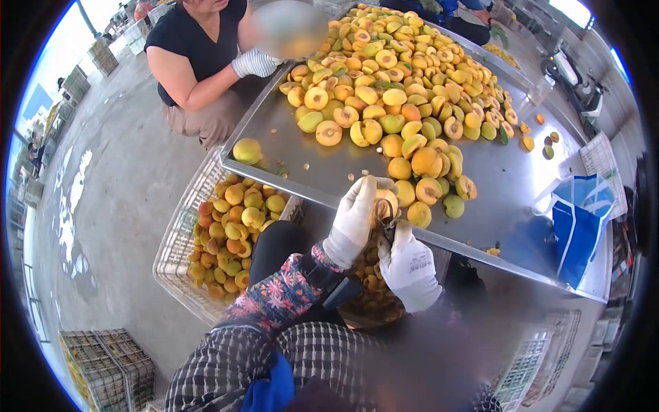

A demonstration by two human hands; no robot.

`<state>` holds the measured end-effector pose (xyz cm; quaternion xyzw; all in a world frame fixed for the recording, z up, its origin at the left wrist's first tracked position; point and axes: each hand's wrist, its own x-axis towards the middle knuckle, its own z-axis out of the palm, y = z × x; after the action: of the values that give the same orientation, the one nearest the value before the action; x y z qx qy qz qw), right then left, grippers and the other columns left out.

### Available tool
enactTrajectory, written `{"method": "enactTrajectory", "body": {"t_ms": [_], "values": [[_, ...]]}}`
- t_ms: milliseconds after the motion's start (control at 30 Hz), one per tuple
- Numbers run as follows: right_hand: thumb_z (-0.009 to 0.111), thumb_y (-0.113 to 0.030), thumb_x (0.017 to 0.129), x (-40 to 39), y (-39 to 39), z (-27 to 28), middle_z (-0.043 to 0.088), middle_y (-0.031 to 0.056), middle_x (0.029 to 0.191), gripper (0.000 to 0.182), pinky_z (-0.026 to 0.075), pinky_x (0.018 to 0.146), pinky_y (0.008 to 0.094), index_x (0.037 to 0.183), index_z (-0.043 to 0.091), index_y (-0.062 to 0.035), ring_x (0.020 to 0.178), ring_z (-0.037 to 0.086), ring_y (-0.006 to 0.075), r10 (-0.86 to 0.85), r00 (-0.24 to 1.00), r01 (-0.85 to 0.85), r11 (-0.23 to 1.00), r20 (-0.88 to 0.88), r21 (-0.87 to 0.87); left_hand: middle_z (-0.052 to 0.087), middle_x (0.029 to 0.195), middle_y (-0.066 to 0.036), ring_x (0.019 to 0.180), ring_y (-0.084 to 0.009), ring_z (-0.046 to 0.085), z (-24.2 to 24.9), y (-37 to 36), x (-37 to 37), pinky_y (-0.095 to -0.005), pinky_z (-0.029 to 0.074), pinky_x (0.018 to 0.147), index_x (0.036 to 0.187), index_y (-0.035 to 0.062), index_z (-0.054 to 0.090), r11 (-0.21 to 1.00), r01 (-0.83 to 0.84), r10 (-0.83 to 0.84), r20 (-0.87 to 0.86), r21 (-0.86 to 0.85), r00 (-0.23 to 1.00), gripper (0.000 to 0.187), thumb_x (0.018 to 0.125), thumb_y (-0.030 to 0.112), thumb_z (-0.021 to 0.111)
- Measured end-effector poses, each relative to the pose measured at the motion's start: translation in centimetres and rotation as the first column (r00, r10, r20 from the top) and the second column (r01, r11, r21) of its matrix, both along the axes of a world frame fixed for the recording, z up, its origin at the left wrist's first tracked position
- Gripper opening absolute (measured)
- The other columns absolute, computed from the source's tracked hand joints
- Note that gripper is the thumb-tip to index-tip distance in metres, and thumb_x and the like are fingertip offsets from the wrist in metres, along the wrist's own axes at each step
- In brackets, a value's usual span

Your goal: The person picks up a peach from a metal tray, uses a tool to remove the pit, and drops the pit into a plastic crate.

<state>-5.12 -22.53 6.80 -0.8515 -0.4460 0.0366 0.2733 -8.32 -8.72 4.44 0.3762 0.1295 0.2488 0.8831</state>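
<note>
Over the near edge of a metal table, my left hand in a white glove holds a cut yellow peach, its fingers closed round it. Close by on the right, my right hand, also gloved, is closed on a small dark metal tool that touches the peach. Many halved and whole peaches lie heaped on the table just beyond both hands. Below my hands, a container of peach pieces is partly hidden by them.
A crate of peaches stands left of my knees. Across the table corner a co-worker in striped gloves crouches. A blue and white bag sits at the table's right end. Stacked crates are at the lower left.
</note>
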Motion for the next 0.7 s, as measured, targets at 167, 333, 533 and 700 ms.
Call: {"method": "enactTrajectory", "body": {"t_ms": [167,333,533,700], "values": [[0.058,-0.014,0.092,-0.4,-0.3,-0.1,0.063,0.0249,0.088,0.028,0.049,0.065,0.0487,0.112,0.046,0.0023,0.079,0.061,0.0455,0.003,0.998,-0.007,0.998,-0.064,-0.065,0.065,0.08,-0.003,0.073,-0.0101,0.061,-0.1,1.1,-0.3,-0.0246,0.05,0.068,0.104,-0.0004,0.063,0.984,0.163,-0.159,-0.058,0.066,0.986,0.042,0.105,0.037,0.044],[0.059,-0.018,0.093,1.7,-2.2,-3.5,0.061,0.0253,0.078,0.033,0.046,0.056,0.0505,0.117,0.048,0.0031,0.068,0.059,0.0463,0.203,0.976,-0.212,0.968,0.081,0.136,0.065,0.086,-0.004,0.077,-0.0078,0.059,-1.3,1.7,0.0,-0.0226,0.048,0.072,0.112,-0.0014,0.062,0.957,0.167,-0.129,-0.168,0.239,0.977,0.048,0.105,0.041,0.04],[0.055,-0.02,0.097,0.4,-1.0,-0.9,0.061,0.0265,0.083,0.029,0.047,0.063,0.0472,0.114,0.048,0.0023,0.076,0.06,0.0465,0.084,0.927,0.002,0.973,-0.365,0.23,0.065,0.107,-0.013,0.091,-0.0204,0.065,-2.6,-0.8,0.5,-0.0327,0.053,0.083,0.119,-0.0018,0.056,0.975,-0.09,0.075,0.081,0.204,0.994,0.048,0.105,0.041,0.039],[0.057,-0.018,0.095,0.7,-1.5,-0.5,0.063,0.025,0.079,0.036,0.049,0.059,0.0481,0.121,0.046,0.0043,0.073,0.062,0.0464,0.137,0.963,-0.123,0.99,-0.232,0.074,0.069,0.087,-0.016,0.077,-0.0235,0.067,-0.8,1.5,-0.1,-0.0329,0.055,0.073,0.108,-0.0022,0.059,0.975,0.189,-0.176,-0.109,0.12,0.978,0.043,0.103,0.038,0.044]]}}
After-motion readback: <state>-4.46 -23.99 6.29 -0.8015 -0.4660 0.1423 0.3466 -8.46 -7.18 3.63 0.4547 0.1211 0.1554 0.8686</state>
